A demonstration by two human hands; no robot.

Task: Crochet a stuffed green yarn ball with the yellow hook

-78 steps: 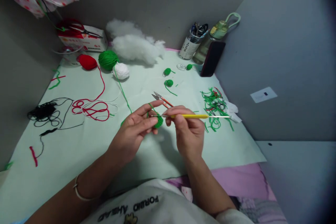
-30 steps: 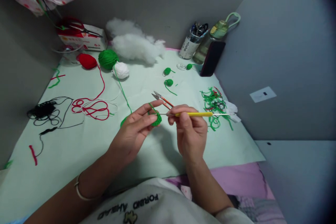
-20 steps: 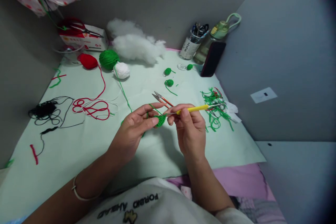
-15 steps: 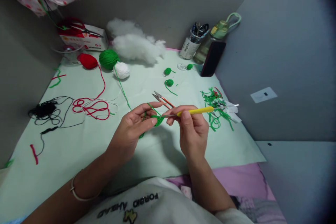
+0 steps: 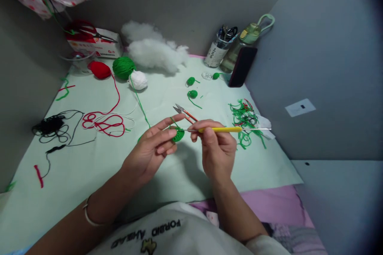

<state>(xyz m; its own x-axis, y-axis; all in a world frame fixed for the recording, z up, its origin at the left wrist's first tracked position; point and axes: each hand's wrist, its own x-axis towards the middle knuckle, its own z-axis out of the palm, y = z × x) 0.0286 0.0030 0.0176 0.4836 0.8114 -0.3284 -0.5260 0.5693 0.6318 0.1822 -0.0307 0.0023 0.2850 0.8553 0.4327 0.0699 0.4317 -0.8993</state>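
My left hand [image 5: 151, 149] pinches a small green crochet piece [image 5: 178, 134] between thumb and fingers, with green yarn looped over the raised index finger. My right hand [image 5: 215, 149] grips a crochet hook with a yellow handle [image 5: 220, 130], held level, its metal tip at the green piece. The green strand [image 5: 140, 105] runs back across the pale green mat [image 5: 89, 159] to a green yarn ball [image 5: 123, 67].
Thread snips [image 5: 184, 112] lie just beyond my hands. Red yarn ball [image 5: 100, 70], white ball [image 5: 138, 80], white stuffing [image 5: 155, 50], small green pieces [image 5: 192, 94], a scrap pile [image 5: 245, 121], black yarn [image 5: 49, 125], a box [image 5: 95, 46], pen jar [image 5: 217, 50], bottle [image 5: 242, 42] and phone [image 5: 241, 67] line the back.
The hook dipped and tilted upward at its far end, then came back level. The green piece turned slightly in my left fingers. Both hands stayed in place.
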